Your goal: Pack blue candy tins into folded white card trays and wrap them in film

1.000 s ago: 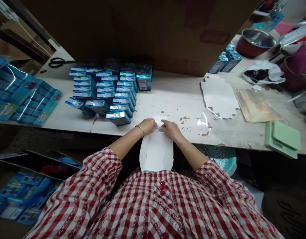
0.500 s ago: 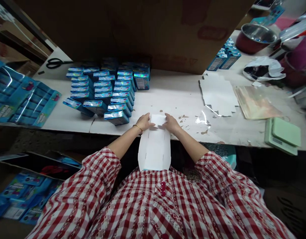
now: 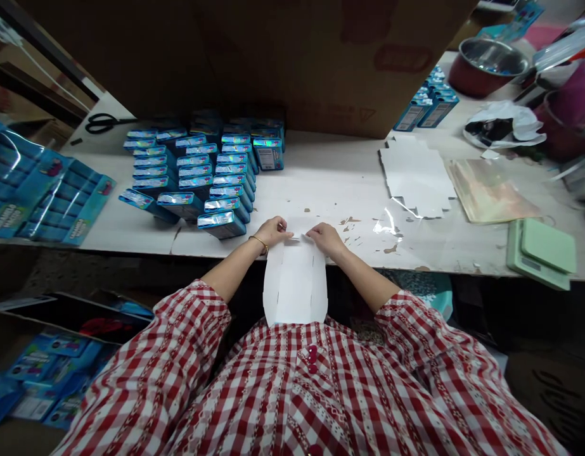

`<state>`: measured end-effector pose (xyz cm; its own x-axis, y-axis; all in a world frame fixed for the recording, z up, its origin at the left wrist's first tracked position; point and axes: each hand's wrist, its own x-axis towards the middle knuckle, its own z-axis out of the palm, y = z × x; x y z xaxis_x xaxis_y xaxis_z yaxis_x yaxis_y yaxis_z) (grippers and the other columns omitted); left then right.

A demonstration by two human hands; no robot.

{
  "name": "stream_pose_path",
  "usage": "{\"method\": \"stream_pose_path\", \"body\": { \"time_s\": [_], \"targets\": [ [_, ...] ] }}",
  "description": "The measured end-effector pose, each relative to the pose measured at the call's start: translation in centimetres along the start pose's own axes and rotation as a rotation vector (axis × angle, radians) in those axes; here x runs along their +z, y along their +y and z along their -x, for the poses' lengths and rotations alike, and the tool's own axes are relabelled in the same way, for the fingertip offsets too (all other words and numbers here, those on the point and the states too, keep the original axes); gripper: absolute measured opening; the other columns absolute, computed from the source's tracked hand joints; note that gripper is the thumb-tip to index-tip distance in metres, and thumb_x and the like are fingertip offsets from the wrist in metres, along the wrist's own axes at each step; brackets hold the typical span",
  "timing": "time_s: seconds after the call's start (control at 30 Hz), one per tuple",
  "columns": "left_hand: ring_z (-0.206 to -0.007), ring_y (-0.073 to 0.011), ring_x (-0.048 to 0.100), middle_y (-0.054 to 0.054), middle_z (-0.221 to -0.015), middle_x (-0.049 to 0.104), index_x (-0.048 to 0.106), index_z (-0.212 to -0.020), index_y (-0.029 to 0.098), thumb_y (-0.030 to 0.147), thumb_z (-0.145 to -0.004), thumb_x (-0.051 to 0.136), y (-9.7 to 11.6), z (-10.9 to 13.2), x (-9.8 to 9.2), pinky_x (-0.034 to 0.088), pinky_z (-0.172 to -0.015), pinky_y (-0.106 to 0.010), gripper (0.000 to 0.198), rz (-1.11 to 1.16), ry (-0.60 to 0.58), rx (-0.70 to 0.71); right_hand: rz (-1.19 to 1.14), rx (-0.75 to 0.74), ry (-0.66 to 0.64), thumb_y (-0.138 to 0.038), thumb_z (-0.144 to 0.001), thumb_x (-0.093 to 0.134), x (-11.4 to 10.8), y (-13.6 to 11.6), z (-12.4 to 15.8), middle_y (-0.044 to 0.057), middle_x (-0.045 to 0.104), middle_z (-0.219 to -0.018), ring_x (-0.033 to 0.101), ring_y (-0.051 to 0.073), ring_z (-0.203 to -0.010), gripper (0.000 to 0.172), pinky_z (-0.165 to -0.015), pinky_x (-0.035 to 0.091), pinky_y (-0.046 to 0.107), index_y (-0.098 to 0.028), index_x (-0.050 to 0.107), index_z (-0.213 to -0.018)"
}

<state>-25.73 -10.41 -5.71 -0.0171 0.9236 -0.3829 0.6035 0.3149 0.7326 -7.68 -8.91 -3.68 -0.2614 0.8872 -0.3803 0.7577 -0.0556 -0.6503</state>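
A white cardboard box blank (image 3: 296,285) reaches from the table's front edge back to my checked shirt, its long side flaps partly raised. At its far end, my left hand (image 3: 273,232) pinches the left corner of the end flap. My right hand (image 3: 326,240) grips the opposite corner with thumb and fingers. The end flap stands folded up between the two hands, so only a thin edge of it shows. To the left of my left hand are rows of small blue boxes (image 3: 222,223) standing upright.
A big brown carton (image 3: 254,63) stands at the back of the white table (image 3: 321,183). To the right lie flat white box blanks (image 3: 416,177), clear plastic sheets (image 3: 492,190) and a green scale (image 3: 542,250). Black scissors (image 3: 102,123) and filled blue display boxes (image 3: 49,190) are at left.
The far end flap, lying flatter before, is now folded upward between my fingers. Both hands stay at its corners, with the right slightly lower and further inward.
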Motion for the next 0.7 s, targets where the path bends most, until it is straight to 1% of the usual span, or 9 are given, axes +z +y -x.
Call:
{"method": "stream_pose_path", "body": {
  "time_s": [0.13, 0.2, 0.3, 0.37, 0.47, 0.5, 0.57, 0.63, 0.7],
  "targets": [
    [-0.063, -0.0110, 0.049, 0.004, -0.064, 0.054, 0.048, -0.066, 0.018, 0.028, -0.065, 0.068, 0.4, 0.4, -0.3, 0.037, -0.061, -0.023, 0.022, -0.145, 0.012, 0.113, -0.029, 0.009, -0.076, -0.016, -0.069, 0.058, 0.1, -0.1, -0.1, 0.002, 0.066, -0.072, 0.059, 0.013, -0.072, 0.009, -0.066, 0.042, 0.021, -0.017, 0.067, -0.067],
    [-0.064, -0.0122, 0.049, 0.003, -0.067, 0.056, 0.049, -0.066, 0.019, 0.030, -0.066, 0.067, 0.7, 0.6, -0.3, 0.036, -0.060, -0.023, 0.021, -0.232, 0.008, 0.139, -0.060, 0.019, 0.006, -0.013, -0.067, 0.058, 0.6, -0.1, 0.1, 0.002, 0.065, -0.076, 0.058, 0.013, -0.072, 0.009, -0.068, 0.043, 0.022, -0.016, 0.065, -0.071],
    [-0.067, -0.0142, 0.051, 0.002, -0.070, 0.059, 0.052, -0.067, 0.019, 0.033, -0.066, 0.067, 1.1, 0.6, -0.3, 0.035, -0.061, -0.024, 0.021, -0.330, 0.027, 0.158, -0.153, 0.043, 0.247, -0.013, -0.063, 0.059, 1.3, 0.0, 0.5, 0.006, 0.059, -0.105, 0.056, 0.012, -0.075, 0.034, -0.069, 0.044, 0.024, -0.016, 0.058, -0.097],
    [-0.069, -0.0152, 0.052, 0.001, -0.070, 0.060, 0.054, -0.067, 0.019, 0.034, -0.066, 0.067, 1.3, 0.6, -0.3, 0.036, -0.062, -0.025, 0.020, -0.353, 0.047, 0.150, -0.195, 0.017, 0.289, -0.017, -0.062, 0.061, 1.4, 0.0, 0.8, 0.007, 0.054, -0.113, 0.055, 0.013, -0.079, 0.046, -0.071, 0.044, 0.025, -0.017, 0.053, -0.107],
    [-0.072, -0.0158, 0.054, 0.000, -0.072, 0.061, 0.059, -0.071, 0.018, 0.033, -0.062, 0.068, 1.2, 0.7, -0.5, 0.039, -0.066, -0.025, 0.019, -0.296, 0.024, 0.129, -0.199, -0.027, 0.167, -0.033, -0.070, 0.059, 1.2, 0.1, 1.1, 0.004, 0.061, -0.091, 0.054, 0.016, -0.081, 0.026, -0.075, 0.042, 0.028, -0.016, 0.060, -0.090],
    [-0.073, -0.0157, 0.055, -0.001, -0.074, 0.062, 0.061, -0.074, 0.017, 0.032, -0.061, 0.068, 1.0, 0.8, -0.6, 0.040, -0.067, -0.025, 0.021, -0.246, 0.002, 0.122, -0.238, -0.012, 0.117, -0.040, -0.075, 0.053, 1.1, 0.1, 1.1, 0.004, 0.062, -0.082, 0.055, 0.017, -0.080, 0.026, -0.075, 0.042, 0.029, -0.016, 0.062, -0.081],
    [-0.076, -0.0155, 0.057, -0.001, -0.080, 0.064, 0.064, -0.082, 0.016, 0.030, -0.061, 0.065, 0.7, 1.1, -0.7, 0.043, -0.070, -0.024, 0.026, -0.120, -0.041, 0.098, -0.378, 0.056, 0.023, -0.047, -0.081, 0.043, 0.7, 0.4, 1.0, 0.006, 0.063, -0.074, 0.056, 0.016, -0.074, 0.041, -0.073, 0.043, 0.029, -0.014, 0.064, -0.072],
    [-0.078, -0.0157, 0.058, -0.002, -0.084, 0.066, 0.066, -0.088, 0.016, 0.031, -0.064, 0.058, 0.3, 1.4, -0.7, 0.044, -0.069, -0.024, 0.029, -0.003, -0.053, 0.054, -0.494, 0.121, -0.055, -0.045, -0.080, 0.047, 0.3, 0.6, 0.7, 0.006, 0.065, -0.072, 0.056, 0.015, -0.069, 0.039, -0.069, 0.044, 0.028, -0.012, 0.067, -0.073],
    [-0.078, -0.0163, 0.058, -0.002, -0.085, 0.067, 0.068, -0.087, 0.017, 0.034, -0.070, 0.048, 0.1, 1.5, -0.6, 0.045, -0.068, -0.025, 0.031, 0.066, -0.049, 0.016, -0.512, 0.131, -0.162, -0.037, -0.073, 0.061, -0.4, 0.7, 0.2, 0.006, 0.067, -0.075, 0.057, 0.014, -0.070, 0.027, -0.069, 0.045, 0.026, -0.012, 0.069, -0.077]
  ]
}}
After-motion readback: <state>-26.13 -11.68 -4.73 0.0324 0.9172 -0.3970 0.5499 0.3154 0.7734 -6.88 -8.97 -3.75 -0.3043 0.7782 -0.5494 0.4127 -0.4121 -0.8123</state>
